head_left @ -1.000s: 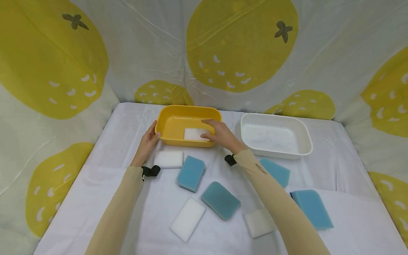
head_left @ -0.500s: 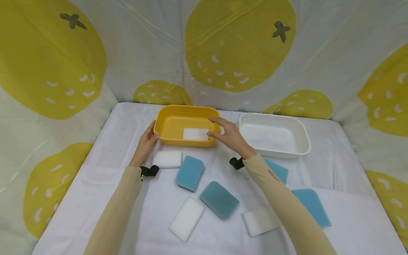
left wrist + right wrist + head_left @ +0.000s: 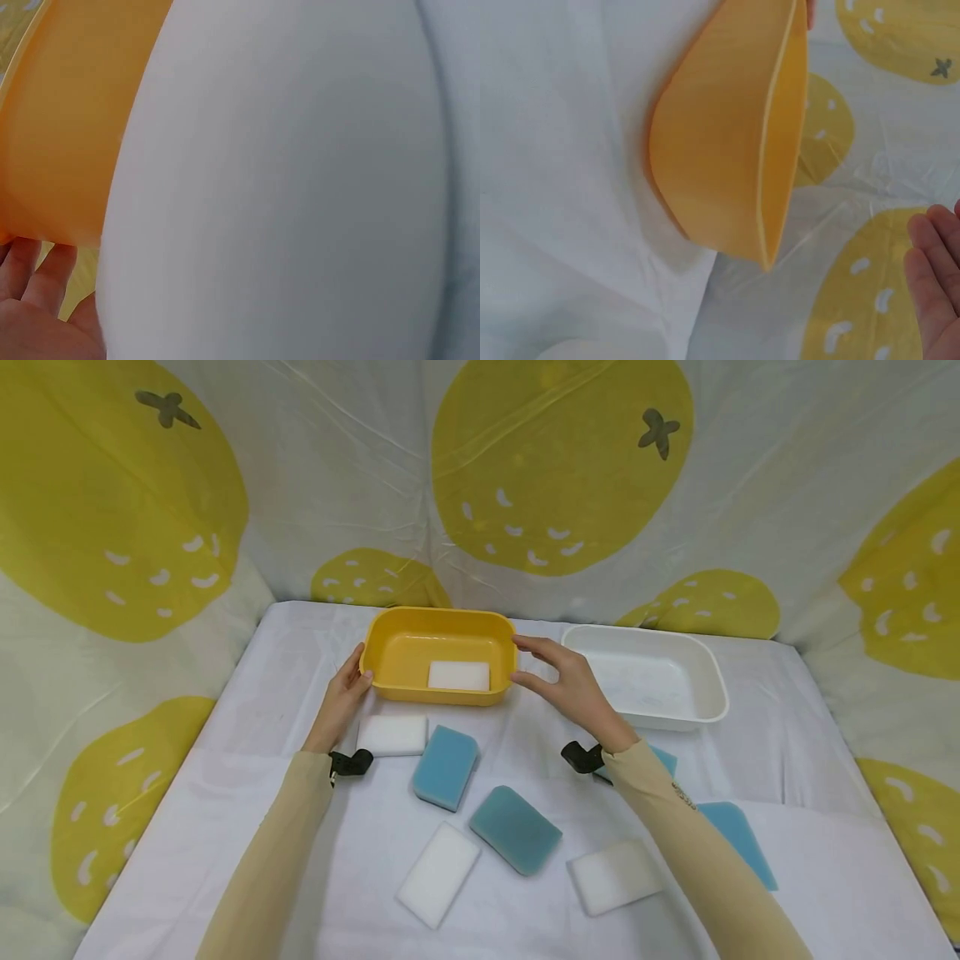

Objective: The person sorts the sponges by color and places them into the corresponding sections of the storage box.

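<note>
A yellow plastic tub (image 3: 405, 649) stands at the back of the table, with one white sponge (image 3: 459, 676) lying flat inside it. My left hand (image 3: 337, 707) holds the tub's left end, thumb at the near corner and fingers along the end wall. In the left wrist view those fingers (image 3: 46, 277) meet the outer wall. To the tub's right, my right hand (image 3: 573, 689) holds nothing; its thumb and fingers are spread apart, fingertips close to the tub's right rim. The right wrist view shows its fingers (image 3: 934, 277) extended, apart from the tub.
Right of the tub stands a white plastic tub (image 3: 705, 693). In front lie several sponges: white ones (image 3: 392, 735) and blue ones (image 3: 446, 768), with a white sponge (image 3: 277, 180) filling much of the left wrist view. The right sleeve (image 3: 697, 835) partly covers a blue sponge (image 3: 738, 839).
My right hand has let go of the white sponge, which stays in the yellow tub. It has drawn back to the right, past the rim. The left hand stays at the tub.
</note>
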A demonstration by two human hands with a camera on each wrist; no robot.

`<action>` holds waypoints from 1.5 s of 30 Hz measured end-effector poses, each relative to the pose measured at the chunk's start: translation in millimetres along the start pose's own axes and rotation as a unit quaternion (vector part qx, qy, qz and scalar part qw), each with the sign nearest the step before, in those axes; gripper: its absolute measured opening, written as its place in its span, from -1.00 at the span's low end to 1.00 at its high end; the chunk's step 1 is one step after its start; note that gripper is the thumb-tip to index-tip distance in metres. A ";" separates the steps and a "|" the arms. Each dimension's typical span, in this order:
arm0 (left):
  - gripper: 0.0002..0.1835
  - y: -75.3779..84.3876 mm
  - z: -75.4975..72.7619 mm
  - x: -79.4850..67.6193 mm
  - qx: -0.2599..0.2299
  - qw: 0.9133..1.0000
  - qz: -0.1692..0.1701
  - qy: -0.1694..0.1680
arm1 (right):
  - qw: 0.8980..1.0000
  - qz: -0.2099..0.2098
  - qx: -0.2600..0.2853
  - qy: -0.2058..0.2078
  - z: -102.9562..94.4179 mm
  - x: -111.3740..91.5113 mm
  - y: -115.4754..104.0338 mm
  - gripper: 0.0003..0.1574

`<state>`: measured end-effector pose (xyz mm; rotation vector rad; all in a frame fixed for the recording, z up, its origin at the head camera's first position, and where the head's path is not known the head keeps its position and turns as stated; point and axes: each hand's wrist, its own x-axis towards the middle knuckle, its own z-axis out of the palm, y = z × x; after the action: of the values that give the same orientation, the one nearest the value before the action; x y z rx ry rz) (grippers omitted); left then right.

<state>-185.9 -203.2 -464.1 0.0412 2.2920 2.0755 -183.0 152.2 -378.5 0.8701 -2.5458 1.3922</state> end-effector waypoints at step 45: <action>-0.37 29.0 6.1 -11.8 0.002 1.000 -0.012 -0.004 | 0.997 -0.021 0.060 0.051 -79.1 -137.9 -40.2 -0.21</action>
<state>-174.1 -194.8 -435.7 0.0206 2.2798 2.0566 -60.6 258.2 -352.8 0.8415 -2.3779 1.5479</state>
